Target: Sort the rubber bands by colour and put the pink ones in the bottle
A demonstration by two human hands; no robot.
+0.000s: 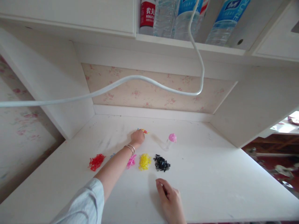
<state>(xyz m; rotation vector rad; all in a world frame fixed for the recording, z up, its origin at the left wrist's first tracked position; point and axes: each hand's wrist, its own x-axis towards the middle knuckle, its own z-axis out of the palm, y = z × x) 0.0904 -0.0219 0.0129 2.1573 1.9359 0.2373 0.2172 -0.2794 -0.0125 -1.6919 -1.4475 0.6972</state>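
My left hand (137, 137) reaches to the back of the white tabletop, its fingers bent down and mostly hidden behind the knuckles. It touches or adjoins a small mixed-colour heap of rubber bands (144, 131); what it grips is hidden. Bracelets circle that wrist. My right hand (170, 199) rests near the front, fingers curled with thumb against forefinger, nothing visible in them. Between the hands lie piles of red bands (96, 162), pink bands (131, 161), yellow bands (144, 161) and black bands (162, 163). Blue bands (113, 155) show partly behind my left forearm.
A clear container with a pink top (172, 137) is on the tabletop (210, 174), right of the mixed heap. A white cable (140, 77) hangs across the view. Overhead, a shelf (187, 45) holds several plastic bottles (164, 18). White side panels (254, 102) bound the desk.
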